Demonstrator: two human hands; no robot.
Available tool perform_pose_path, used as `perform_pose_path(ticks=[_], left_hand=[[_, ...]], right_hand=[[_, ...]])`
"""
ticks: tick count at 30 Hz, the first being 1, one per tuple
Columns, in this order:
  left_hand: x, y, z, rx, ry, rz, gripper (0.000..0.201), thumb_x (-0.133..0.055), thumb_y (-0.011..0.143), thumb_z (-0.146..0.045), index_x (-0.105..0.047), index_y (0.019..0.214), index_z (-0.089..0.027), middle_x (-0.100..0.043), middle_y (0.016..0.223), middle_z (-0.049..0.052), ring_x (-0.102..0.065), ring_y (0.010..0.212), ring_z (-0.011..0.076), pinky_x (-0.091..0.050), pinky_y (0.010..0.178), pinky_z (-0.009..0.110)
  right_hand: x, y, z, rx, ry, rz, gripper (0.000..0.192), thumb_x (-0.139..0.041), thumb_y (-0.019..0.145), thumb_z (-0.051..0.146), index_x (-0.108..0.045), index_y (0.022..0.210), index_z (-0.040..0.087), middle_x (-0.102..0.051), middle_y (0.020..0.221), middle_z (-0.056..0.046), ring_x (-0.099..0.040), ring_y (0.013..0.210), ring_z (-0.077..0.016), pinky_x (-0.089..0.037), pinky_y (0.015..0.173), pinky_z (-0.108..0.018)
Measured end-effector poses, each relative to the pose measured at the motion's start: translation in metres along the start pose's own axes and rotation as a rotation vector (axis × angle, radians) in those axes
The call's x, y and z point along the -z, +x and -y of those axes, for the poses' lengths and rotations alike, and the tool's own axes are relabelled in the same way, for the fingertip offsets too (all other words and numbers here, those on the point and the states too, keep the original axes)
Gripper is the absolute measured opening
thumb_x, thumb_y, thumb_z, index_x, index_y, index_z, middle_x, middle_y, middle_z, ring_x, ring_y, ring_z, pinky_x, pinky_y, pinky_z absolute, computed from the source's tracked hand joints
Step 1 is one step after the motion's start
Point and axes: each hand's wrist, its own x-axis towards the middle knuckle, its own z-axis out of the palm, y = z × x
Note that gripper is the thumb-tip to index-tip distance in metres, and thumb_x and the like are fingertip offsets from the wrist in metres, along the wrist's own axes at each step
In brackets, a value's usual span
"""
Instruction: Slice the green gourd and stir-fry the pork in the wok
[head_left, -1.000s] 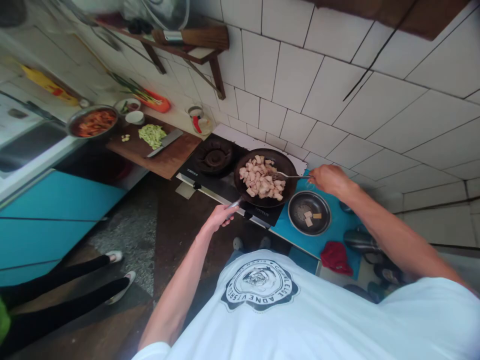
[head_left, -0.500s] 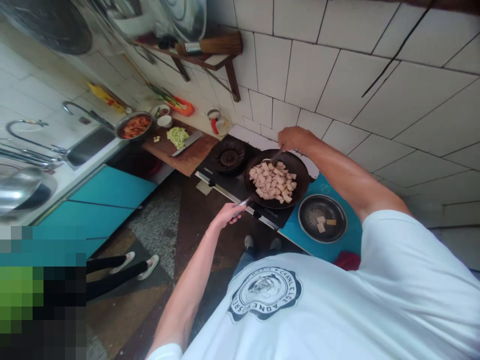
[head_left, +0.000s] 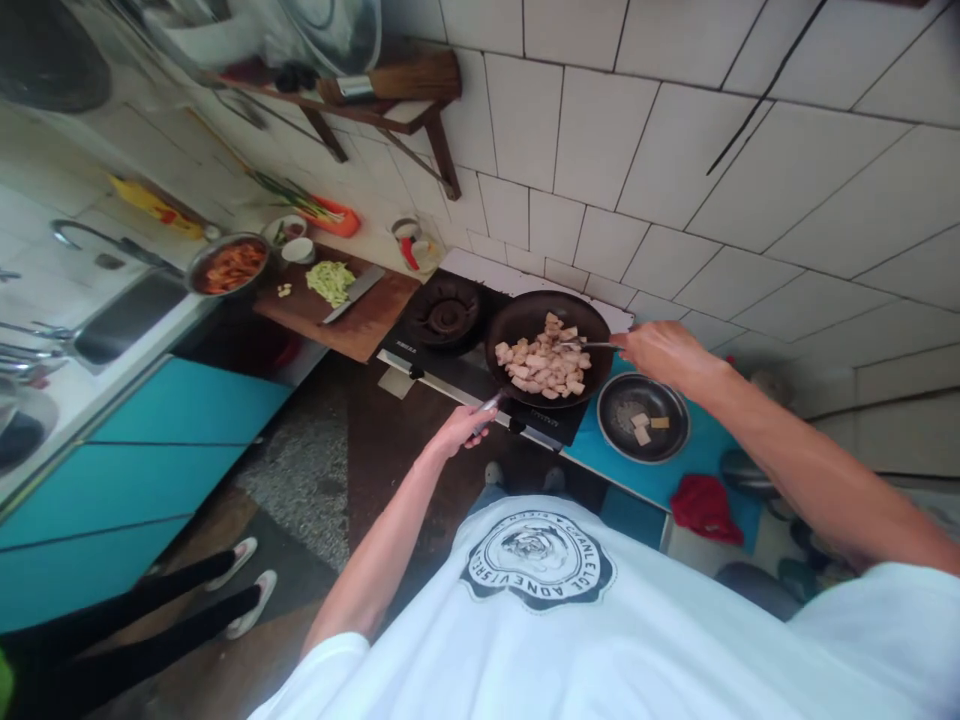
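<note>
A dark wok (head_left: 525, 310) stands on the right burner of the stove, holding a pile of pale diced meat (head_left: 546, 372). My left hand (head_left: 463, 428) is closed round its handle (head_left: 489, 408), which points toward me. Over the wok's right rim, my right hand (head_left: 660, 352) grips a metal spatula (head_left: 596, 345). The spatula's head lies partly buried in the upper part of the meat, so its shape does not show fully.
Right of the stove, a dark pan (head_left: 626, 388) with a few pale blocks sits on a blue surface. Leftward are the bare burner (head_left: 448, 312), a cutting board (head_left: 382, 318) with chopped greens and a cleaver (head_left: 356, 294), and a bowl (head_left: 196, 268) of reddish food. Another person's legs (head_left: 187, 590) stand lower left.
My right hand has swung from behind the wok to its right side, the spatula turning with it. Some meat has shifted. My left hand keeps its hold, and the view has turned rightward.
</note>
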Motion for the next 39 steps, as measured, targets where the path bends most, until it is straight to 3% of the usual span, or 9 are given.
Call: perform_pose_path(ticks=[6, 10, 13, 18, 24, 28, 32, 35, 39], left_hand=[[0.008, 0.003, 0.001, 0.012, -0.059, 0.138, 0.055, -0.083, 0.081, -0.064, -0.062, 0.101, -0.018, -0.062, 0.068, -0.002, -0.051, 0.045, 0.0074, -0.025, 0.037, 0.018], [0.017, 0.010, -0.002, 0.068, -0.123, 0.301, 0.052, -0.085, 0.079, -0.059, -0.061, 0.100, -0.018, -0.066, 0.072, -0.001, -0.058, 0.050, 0.0099, -0.029, 0.039, 0.017], [0.022, 0.020, -0.005, 0.118, -0.102, 0.396, 0.045, -0.083, 0.081, -0.053, -0.063, 0.099, -0.017, -0.068, 0.075, 0.002, -0.062, 0.053, 0.0123, -0.035, 0.039, 0.019], [0.022, 0.030, -0.012, 0.205, -0.042, 0.450, 0.034, -0.081, 0.084, -0.043, -0.061, 0.088, -0.016, -0.064, 0.068, 0.000, -0.060, 0.049, 0.0119, -0.037, 0.039, 0.019], [0.018, 0.026, -0.012, 0.172, -0.025, 0.414, 0.032, -0.081, 0.084, -0.040, -0.058, 0.085, -0.018, -0.059, 0.063, -0.003, -0.053, 0.044, 0.0098, -0.034, 0.038, 0.019], [0.017, 0.025, -0.010, 0.172, -0.034, 0.400, 0.032, -0.080, 0.085, -0.041, -0.058, 0.084, -0.017, -0.058, 0.063, -0.003, -0.053, 0.044, 0.0098, -0.035, 0.037, 0.020], [0.017, 0.025, -0.011, 0.172, -0.051, 0.398, 0.034, -0.081, 0.084, -0.043, -0.057, 0.083, -0.018, -0.057, 0.062, -0.003, -0.053, 0.044, 0.0100, -0.034, 0.037, 0.020], [0.017, 0.025, -0.012, 0.169, -0.058, 0.406, 0.038, -0.084, 0.082, -0.046, -0.056, 0.082, -0.019, -0.057, 0.062, -0.003, -0.053, 0.044, 0.0098, -0.034, 0.038, 0.019], [0.016, 0.023, -0.015, 0.182, -0.046, 0.394, 0.038, -0.083, 0.082, -0.046, -0.056, 0.081, -0.019, -0.056, 0.061, -0.003, -0.052, 0.044, 0.0098, -0.034, 0.038, 0.020]], right_hand=[[-0.025, -0.054, 0.027, -0.189, 0.123, -0.030, 0.044, -0.048, 0.106, 0.036, -0.069, 0.144, 0.034, -0.078, 0.111, -0.013, -0.073, 0.088, -0.0285, -0.048, 0.070, -0.034], [-0.009, -0.089, 0.045, -0.280, 0.131, -0.088, 0.046, -0.045, 0.108, 0.045, -0.069, 0.146, 0.035, -0.079, 0.112, -0.011, -0.074, 0.090, -0.0287, -0.049, 0.069, -0.035], [0.002, -0.100, 0.061, -0.277, 0.192, -0.046, 0.044, -0.048, 0.107, 0.046, -0.072, 0.142, 0.035, -0.081, 0.115, -0.008, -0.075, 0.096, -0.0276, -0.052, 0.073, -0.033], [-0.020, -0.066, 0.115, -0.279, 0.406, 0.010, 0.041, -0.052, 0.106, 0.038, -0.076, 0.138, 0.029, -0.079, 0.128, -0.008, -0.076, 0.113, -0.0280, -0.057, 0.089, -0.034], [-0.056, 0.002, 0.200, -0.603, 0.551, -0.091, 0.045, -0.048, 0.108, 0.041, -0.072, 0.144, 0.028, -0.079, 0.129, -0.012, -0.075, 0.117, -0.0333, -0.057, 0.101, -0.042], [-0.069, 0.036, 0.230, -0.782, 0.649, -0.136, 0.051, -0.040, 0.110, 0.039, -0.065, 0.153, 0.026, -0.076, 0.135, -0.015, -0.074, 0.122, -0.0345, -0.057, 0.102, -0.044], [-0.061, 0.020, 0.203, -0.698, 0.696, -0.186, 0.048, -0.044, 0.108, 0.036, -0.072, 0.144, 0.025, -0.076, 0.135, -0.013, -0.073, 0.125, -0.0306, -0.055, 0.104, -0.040], [-0.034, -0.025, 0.142, -0.540, 0.584, -0.199, 0.043, -0.051, 0.106, 0.042, -0.077, 0.136, 0.028, -0.078, 0.131, -0.009, -0.075, 0.118, -0.0295, -0.057, 0.098, -0.038], [0.006, -0.073, 0.047, -0.393, 0.302, -0.084, 0.041, -0.058, 0.103, 0.047, -0.077, 0.137, 0.035, -0.082, 0.120, -0.006, -0.078, 0.102, -0.0307, -0.058, 0.083, -0.039]])
